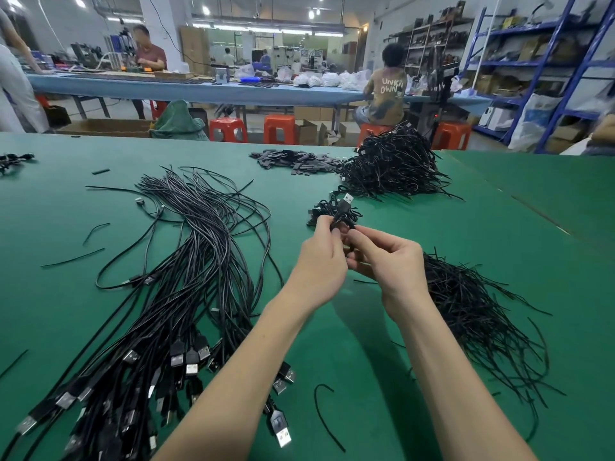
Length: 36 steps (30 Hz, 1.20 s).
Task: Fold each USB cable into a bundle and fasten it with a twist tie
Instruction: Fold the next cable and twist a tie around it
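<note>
Both hands meet above the green desk: left hand and right hand pinch closed on a folded cable bundle, USB plug upward. Left of the bundle lie loose USB cables; right of it, twist ties. Beyond it rises a heap of finished bundles, then orange stools, a blue worktable and shelving.

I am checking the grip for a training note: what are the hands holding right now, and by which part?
Both the left hand and right hand pinch one folded USB cable bundle at its near end, its plug pointing away.
</note>
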{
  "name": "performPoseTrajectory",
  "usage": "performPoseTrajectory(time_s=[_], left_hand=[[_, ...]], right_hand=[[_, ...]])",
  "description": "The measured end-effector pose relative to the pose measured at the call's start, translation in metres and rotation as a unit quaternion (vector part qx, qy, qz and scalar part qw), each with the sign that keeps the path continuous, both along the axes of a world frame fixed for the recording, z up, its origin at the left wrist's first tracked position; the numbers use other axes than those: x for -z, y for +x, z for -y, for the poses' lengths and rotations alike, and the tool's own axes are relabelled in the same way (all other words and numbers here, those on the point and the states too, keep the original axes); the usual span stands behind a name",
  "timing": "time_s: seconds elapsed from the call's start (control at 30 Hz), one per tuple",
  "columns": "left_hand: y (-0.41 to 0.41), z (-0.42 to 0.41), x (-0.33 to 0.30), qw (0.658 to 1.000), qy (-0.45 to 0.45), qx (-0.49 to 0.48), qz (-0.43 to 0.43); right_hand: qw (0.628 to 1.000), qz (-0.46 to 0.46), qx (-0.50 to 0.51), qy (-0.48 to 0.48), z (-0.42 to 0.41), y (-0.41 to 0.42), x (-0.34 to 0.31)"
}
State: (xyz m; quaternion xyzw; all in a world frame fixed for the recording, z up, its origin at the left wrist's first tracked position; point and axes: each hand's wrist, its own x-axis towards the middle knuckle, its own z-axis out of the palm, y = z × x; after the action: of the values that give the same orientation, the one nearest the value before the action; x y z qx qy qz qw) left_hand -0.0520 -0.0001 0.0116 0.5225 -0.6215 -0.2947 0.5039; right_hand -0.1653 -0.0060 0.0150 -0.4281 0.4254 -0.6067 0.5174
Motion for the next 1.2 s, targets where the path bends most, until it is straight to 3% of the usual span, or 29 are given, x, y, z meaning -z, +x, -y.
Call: performPoseTrajectory(time_s=[0.2, 0.4, 0.53, 0.63, 0.77, 0.9, 1.03, 1.13, 1.2], left_hand=[[0.004, -0.003, -0.006, 0.997, 0.060, 0.025, 0.048], [0.004, 0.002, 0.000, 0.989, 0.016, -0.005, 0.150], [0.000, 0.003, 0.005, 0.976, 0.011, 0.035, 0.212], [-0.004, 0.001, 0.007, 0.974, 0.000, 0.070, 0.217], [-0.008, -0.002, 0.004, 0.987, 0.023, 0.113, 0.108], [-0.014, -0.001, 0.001, 0.978, 0.104, 0.151, -0.105], [-0.010, 0.004, 0.005, 0.971, 0.118, 0.124, -0.165], [-0.002, 0.009, 0.010, 0.973, 0.118, 0.063, -0.187], [0.003, 0.011, 0.010, 0.966, 0.121, 0.037, -0.224]], right_hand=[[0.999, -0.031, -0.006, -0.019, 0.000, -0.001, 0.001], [0.997, -0.063, -0.039, -0.032, -0.001, -0.007, -0.007], [0.992, -0.127, -0.010, -0.022, 0.002, -0.013, -0.007], [0.993, -0.117, -0.003, -0.009, 0.005, -0.017, -0.007], [0.997, -0.075, -0.012, 0.004, 0.007, -0.026, -0.009], [0.996, -0.084, 0.002, -0.016, 0.008, -0.031, -0.007], [0.991, -0.126, -0.002, -0.050, 0.007, -0.029, -0.002], [0.961, -0.272, 0.042, -0.040, 0.010, -0.038, 0.007], [0.870, -0.485, 0.086, -0.038, 0.012, -0.047, 0.017]])
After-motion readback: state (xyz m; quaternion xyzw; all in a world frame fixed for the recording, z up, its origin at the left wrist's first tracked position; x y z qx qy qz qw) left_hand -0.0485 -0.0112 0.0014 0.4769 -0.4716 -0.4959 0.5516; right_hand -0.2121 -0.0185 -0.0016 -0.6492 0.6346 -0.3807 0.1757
